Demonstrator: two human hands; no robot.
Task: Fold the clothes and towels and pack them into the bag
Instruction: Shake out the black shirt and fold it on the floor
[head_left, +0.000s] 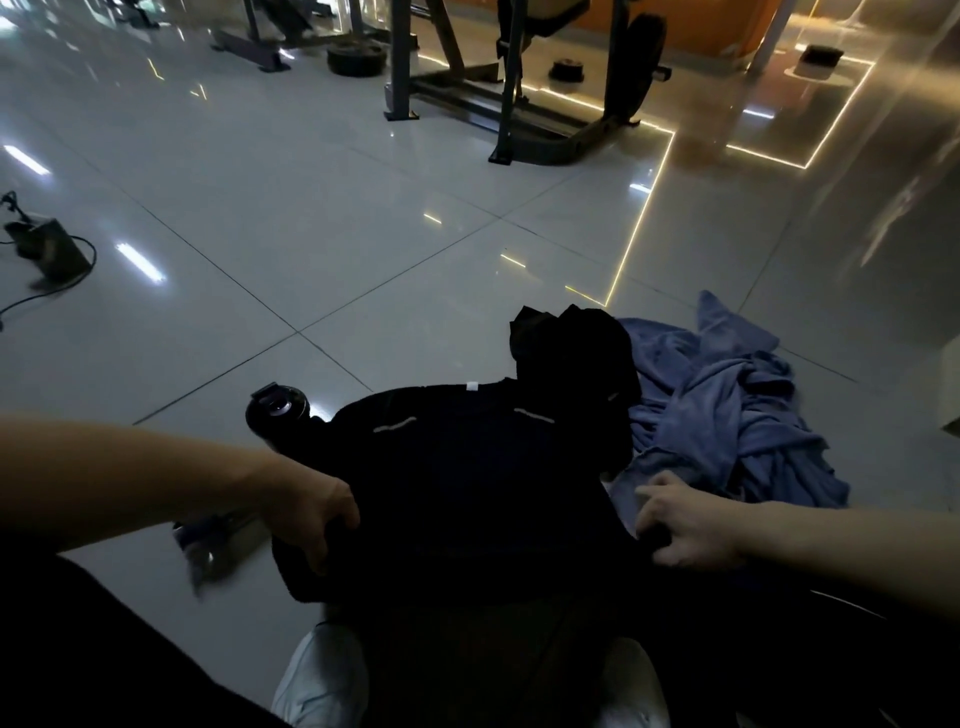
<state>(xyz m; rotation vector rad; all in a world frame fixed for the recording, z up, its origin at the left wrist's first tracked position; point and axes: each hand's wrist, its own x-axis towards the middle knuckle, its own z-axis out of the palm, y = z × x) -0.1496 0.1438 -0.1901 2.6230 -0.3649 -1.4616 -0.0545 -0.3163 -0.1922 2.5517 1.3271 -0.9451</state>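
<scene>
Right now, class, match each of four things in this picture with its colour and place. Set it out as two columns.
1 shirt
2 towel
3 bottle
4 shoes

A white, at the bottom edge
B blue, crumpled, on the right
C dark, on the floor left of the shirt
D black, gripped by the left hand

Pairs: 1-D, 2-B, 3-C, 4-A

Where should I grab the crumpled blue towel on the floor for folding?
On the crumpled blue towel, probably the pointed far corner, pinched from above, coming from the right. The rest is bunched, and its left edge meets the heap of black clothes; that corner sticks out free.
</scene>
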